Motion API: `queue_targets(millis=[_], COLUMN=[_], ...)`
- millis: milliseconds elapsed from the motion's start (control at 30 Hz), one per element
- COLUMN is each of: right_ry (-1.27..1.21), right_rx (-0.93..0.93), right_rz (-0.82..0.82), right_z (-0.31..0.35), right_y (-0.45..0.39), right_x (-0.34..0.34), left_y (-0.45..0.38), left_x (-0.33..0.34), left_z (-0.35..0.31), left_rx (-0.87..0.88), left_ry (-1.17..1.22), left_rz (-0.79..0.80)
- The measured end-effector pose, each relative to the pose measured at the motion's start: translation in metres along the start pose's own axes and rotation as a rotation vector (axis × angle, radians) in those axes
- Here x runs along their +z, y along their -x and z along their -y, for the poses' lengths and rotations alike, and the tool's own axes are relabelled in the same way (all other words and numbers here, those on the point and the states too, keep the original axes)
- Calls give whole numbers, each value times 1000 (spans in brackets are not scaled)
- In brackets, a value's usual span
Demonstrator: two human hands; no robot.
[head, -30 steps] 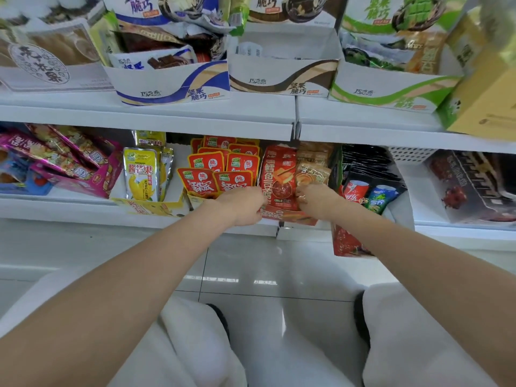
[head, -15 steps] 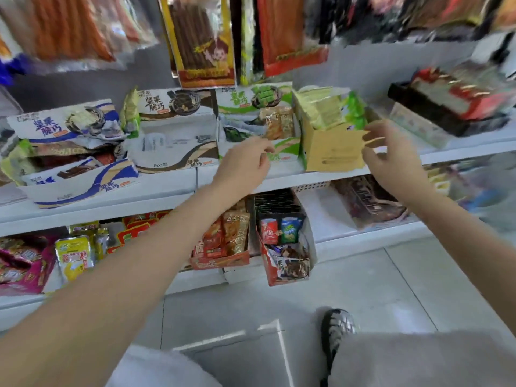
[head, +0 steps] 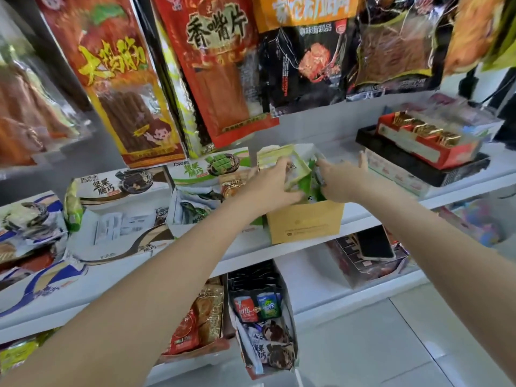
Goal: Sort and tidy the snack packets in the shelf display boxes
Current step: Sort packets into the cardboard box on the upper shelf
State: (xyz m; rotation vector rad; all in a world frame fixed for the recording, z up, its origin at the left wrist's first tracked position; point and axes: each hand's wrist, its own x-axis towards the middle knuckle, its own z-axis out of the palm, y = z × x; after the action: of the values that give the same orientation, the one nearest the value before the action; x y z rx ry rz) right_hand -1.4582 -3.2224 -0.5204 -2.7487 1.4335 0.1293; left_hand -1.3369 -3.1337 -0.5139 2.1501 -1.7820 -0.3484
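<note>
In the head view, both arms reach up to the middle shelf (head: 279, 247), where a tan cardboard display box (head: 305, 223) stands at the shelf's front edge. The left hand (head: 269, 184) has its fingers curled round a stack of pale green packets (head: 290, 170) sticking up from the left part of the box. The right hand (head: 343, 180) is at the right part of the box, thumb and fingers pinching the darker green packets (head: 314, 180) there, with one finger raised. Just left of the box sits a green-and-white display box (head: 212, 169), and farther left a brown-and-white one (head: 120, 219). Large hanging snack bags (head: 212, 65) fill the far wall above. To the right, a red tray of gold-wrapped sweets (head: 424, 141) rests on a black box. On the lower shelf, a narrow box of small packets (head: 259, 311) leans outwards.
</note>
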Motion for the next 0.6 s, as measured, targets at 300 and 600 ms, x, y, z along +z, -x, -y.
queue_targets(millis=[300,600], right_ry=[-757,-511], right_rx=[-121,-213], right_rz=[-173,-37], right_z=[-1,-21], right_y=[-1,-30], right_x=[-19,-37], left_y=[-14,-15], left_x=[2,-13], left_z=[7,28], left_rx=[-30,-194], left_ry=[82,10], left_rz=[44,-346])
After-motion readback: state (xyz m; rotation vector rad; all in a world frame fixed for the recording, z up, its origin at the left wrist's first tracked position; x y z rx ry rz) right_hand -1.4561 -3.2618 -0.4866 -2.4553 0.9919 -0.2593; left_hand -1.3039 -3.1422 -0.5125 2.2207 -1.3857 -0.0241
